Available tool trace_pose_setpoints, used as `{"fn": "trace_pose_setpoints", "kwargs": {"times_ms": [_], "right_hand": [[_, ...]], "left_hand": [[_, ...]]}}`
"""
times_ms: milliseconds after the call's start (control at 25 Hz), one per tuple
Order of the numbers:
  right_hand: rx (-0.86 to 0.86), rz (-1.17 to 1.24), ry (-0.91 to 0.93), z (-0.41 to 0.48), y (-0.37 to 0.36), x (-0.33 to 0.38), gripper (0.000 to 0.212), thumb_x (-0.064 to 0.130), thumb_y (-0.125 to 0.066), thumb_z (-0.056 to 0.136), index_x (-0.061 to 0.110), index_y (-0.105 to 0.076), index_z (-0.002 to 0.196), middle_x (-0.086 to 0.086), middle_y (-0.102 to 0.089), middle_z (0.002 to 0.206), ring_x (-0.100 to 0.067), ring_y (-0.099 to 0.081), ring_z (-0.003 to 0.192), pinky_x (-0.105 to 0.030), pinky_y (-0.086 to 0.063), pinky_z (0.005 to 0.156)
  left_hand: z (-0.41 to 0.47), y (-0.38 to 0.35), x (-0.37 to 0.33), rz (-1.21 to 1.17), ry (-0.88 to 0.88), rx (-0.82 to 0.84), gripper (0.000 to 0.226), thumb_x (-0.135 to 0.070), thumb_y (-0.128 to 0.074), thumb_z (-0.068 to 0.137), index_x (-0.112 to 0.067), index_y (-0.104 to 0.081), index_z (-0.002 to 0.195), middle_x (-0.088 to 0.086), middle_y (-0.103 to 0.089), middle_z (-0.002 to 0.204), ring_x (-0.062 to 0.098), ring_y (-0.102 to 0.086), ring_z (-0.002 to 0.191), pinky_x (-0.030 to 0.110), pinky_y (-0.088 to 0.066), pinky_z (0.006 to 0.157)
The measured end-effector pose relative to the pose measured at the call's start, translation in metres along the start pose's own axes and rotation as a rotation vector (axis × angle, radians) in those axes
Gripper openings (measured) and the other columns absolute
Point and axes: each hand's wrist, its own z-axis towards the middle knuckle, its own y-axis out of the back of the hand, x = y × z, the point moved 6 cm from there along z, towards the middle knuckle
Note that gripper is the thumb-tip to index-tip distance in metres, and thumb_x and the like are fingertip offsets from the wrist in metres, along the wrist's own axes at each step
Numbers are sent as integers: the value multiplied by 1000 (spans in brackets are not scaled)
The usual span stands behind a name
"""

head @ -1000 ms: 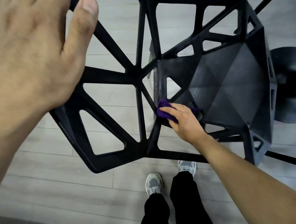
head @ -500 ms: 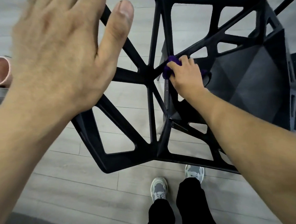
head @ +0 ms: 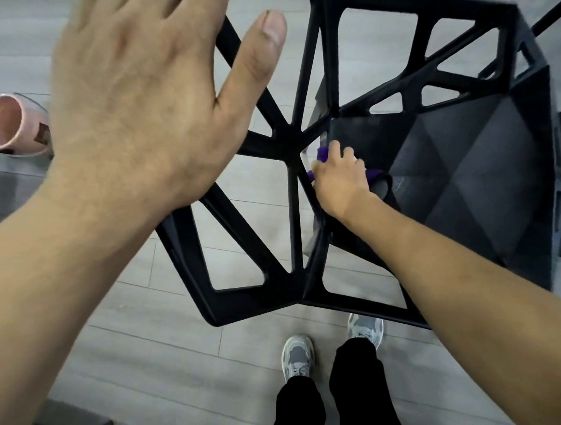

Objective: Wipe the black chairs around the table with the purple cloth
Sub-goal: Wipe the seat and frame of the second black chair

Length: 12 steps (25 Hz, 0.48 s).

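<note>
Head view: right hand (head: pixel 341 182) gripped the crumpled purple cloth (head: pixel 323 152), pressing it where backrest meets seat on the black angular plastic lattice chair (head: pixel 288 139). Left hand (head: pixel 135 116) was spread flat, fingers straight, over the upper backrest. Pink cup (head: pixel 4 125) sat far left.

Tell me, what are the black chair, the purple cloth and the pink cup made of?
The black chair looks like moulded hard plastic, matte: one-piece struts, faceted panels and a dull sheen. The purple cloth seems to be soft fabric, since it bunches under the right hand. The pink cup looks like glazed ceramic, glossy inside, though plastic is possible.
</note>
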Motion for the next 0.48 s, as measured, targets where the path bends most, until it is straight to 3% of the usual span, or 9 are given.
{"fn": "trace_pose_setpoints", "kwargs": {"times_ms": [120, 280, 480], "right_hand": [[102, 146, 151, -24, -9, -7, 32, 32, -48, 100, 22, -60, 129, -15, -37, 133, -39, -44, 115, -48, -43, 95], [29, -2, 152, -16, -6, -9, 31, 31, -47, 102, 22, -56, 130, -14, -37, 134, -37, -43, 118, -47, -41, 93], [-9, -16, -18, 40, 15, -12, 31, 22, -51, 98, 16, -58, 128, -15, -35, 140, -38, -41, 122, -49, -39, 97]], "left_hand": [[-5, 7, 6, 24, 50, -84, 62, -56, -17, 106, -18, -44, 146, 9, -54, 136, 36, -46, 128, 46, -32, 108], [0, 3, 5, 10, -9, -79, 62, -56, -16, 106, -17, -45, 145, 10, -54, 134, 36, -46, 126, 48, -34, 107], [-1, 2, 6, 22, 12, -88, 64, -58, -17, 105, -18, -45, 145, 10, -54, 137, 36, -45, 130, 48, -32, 109]]}}
